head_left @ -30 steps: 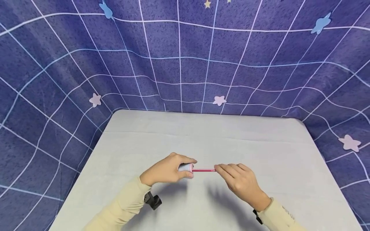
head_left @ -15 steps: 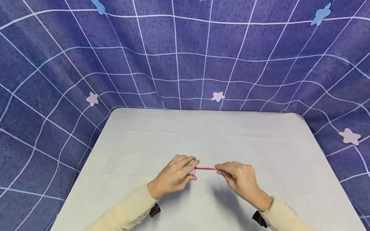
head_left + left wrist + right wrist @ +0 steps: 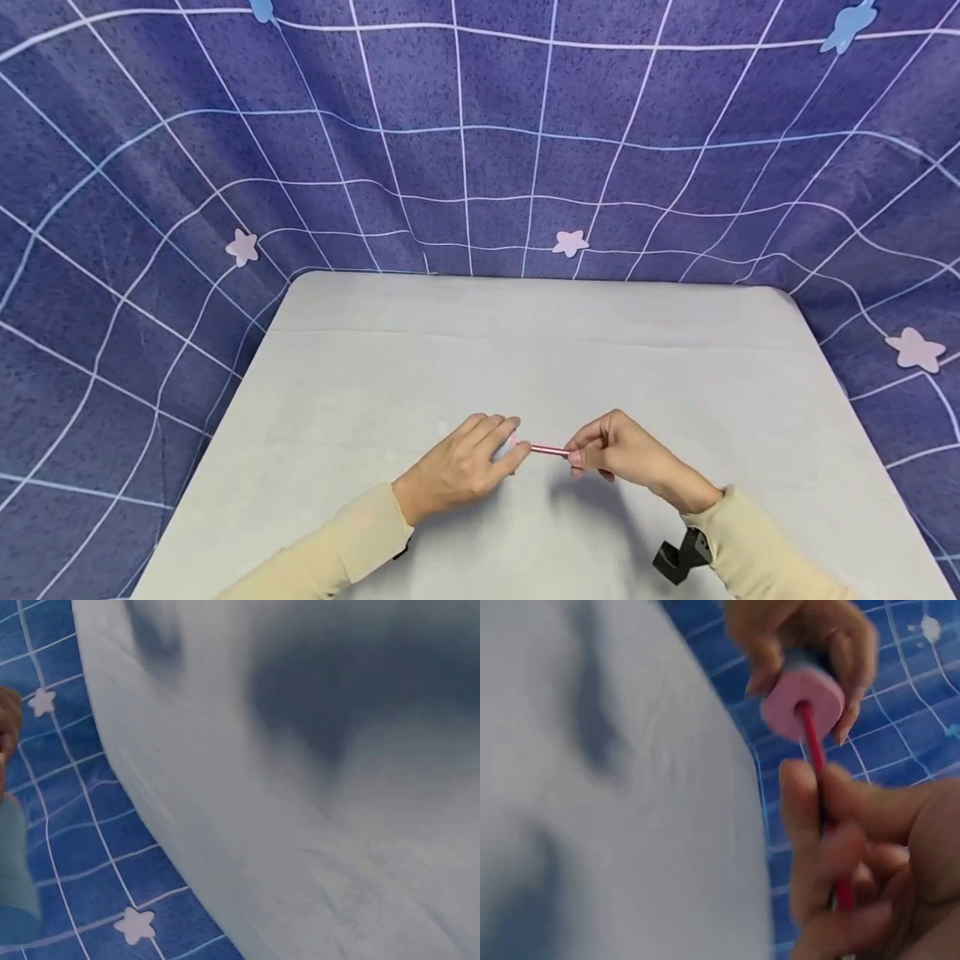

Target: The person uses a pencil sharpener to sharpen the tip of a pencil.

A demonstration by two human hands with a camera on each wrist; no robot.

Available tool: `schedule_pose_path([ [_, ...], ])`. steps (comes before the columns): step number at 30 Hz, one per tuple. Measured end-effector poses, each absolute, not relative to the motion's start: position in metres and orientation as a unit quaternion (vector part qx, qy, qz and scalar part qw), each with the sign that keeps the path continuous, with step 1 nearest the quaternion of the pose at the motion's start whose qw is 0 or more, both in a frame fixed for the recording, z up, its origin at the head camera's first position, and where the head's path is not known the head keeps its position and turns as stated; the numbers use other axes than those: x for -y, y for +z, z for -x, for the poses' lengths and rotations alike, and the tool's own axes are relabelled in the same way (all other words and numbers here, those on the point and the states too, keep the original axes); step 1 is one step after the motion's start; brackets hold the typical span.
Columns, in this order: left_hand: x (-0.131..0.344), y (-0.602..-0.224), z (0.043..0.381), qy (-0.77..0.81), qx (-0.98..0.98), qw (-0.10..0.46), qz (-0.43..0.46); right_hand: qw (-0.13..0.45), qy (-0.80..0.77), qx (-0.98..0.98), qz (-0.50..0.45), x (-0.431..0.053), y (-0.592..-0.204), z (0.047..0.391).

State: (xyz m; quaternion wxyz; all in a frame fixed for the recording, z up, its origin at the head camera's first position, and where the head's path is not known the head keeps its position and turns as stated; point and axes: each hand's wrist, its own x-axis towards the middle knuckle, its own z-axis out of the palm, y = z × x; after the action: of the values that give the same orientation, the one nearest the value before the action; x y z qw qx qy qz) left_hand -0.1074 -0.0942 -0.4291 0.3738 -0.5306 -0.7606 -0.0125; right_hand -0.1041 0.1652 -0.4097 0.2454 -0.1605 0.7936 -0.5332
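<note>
In the head view my left hand [image 3: 461, 468] grips a small cylindrical pencil sharpener [image 3: 504, 447] with a light blue body. Its pink end face [image 3: 784, 711] shows in the right wrist view, where a red pencil [image 3: 812, 742] sits in the round hole. My right hand [image 3: 626, 452] pinches the pencil between thumb and fingers, a short way from the sharpener. Both hands are held above the table, their shadows below. At the left edge of the left wrist view appear the blue sharpener body [image 3: 15, 877] and some fingers [image 3: 9, 724]. The pencil's tip is hidden inside.
A white-covered table [image 3: 420, 358] lies beneath the hands. Behind it and at both sides hangs a blue grid-patterned curtain [image 3: 420, 158] with stars. A black wrist camera [image 3: 681, 557] is strapped under the right sleeve.
My left hand has turned over the sharpener, its fingers now covering more of it. My right hand has rolled its grip on the pencil. Less pencil shows between the hands.
</note>
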Motion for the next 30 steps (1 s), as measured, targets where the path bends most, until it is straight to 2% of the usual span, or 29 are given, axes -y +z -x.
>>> schedule_pose_path([
  [2,0.096,-0.428,0.109,-0.065,0.793,0.323,0.513,0.149,-0.474,-0.843,0.207,-0.162,-0.411,0.103],
  [6,0.099,-0.416,0.115,-0.195,0.857,0.176,0.444,-0.145,-0.305,-0.890,0.308,-0.156,-0.417,0.101],
  [9,0.100,-0.401,0.120,-0.263,0.880,0.063,0.390,-0.335,-0.212,-0.839,0.372,-0.153,-0.422,0.105],
  [13,0.103,-0.386,0.129,-0.328,0.877,-0.072,0.345,-0.481,-0.134,-0.759,0.418,-0.151,-0.424,0.109],
  [16,0.104,-0.382,0.133,-0.354,0.867,-0.118,0.330,-0.522,-0.112,-0.731,0.425,-0.151,-0.425,0.110],
  [18,0.102,-0.384,0.133,-0.341,0.867,-0.090,0.352,-0.488,-0.140,-0.752,0.420,-0.152,-0.425,0.109],
  [20,0.100,-0.390,0.130,-0.297,0.868,-0.017,0.397,-0.393,-0.204,-0.802,0.401,-0.152,-0.424,0.106],
  [21,0.100,-0.393,0.128,-0.262,0.866,0.035,0.424,-0.312,-0.257,-0.832,0.380,-0.153,-0.423,0.105],
  [23,0.098,-0.401,0.124,-0.182,0.848,0.151,0.474,-0.112,-0.392,-0.855,0.321,-0.156,-0.419,0.104],
  [26,0.097,-0.410,0.121,-0.081,0.791,0.308,0.522,0.171,-0.553,-0.794,0.185,-0.163,-0.413,0.105],
  [28,0.096,-0.414,0.121,-0.040,0.746,0.382,0.543,0.298,-0.603,-0.727,0.135,-0.168,-0.412,0.107],
  [30,0.096,-0.416,0.124,-0.014,0.711,0.432,0.554,0.365,-0.623,-0.681,0.124,-0.171,-0.413,0.108],
])
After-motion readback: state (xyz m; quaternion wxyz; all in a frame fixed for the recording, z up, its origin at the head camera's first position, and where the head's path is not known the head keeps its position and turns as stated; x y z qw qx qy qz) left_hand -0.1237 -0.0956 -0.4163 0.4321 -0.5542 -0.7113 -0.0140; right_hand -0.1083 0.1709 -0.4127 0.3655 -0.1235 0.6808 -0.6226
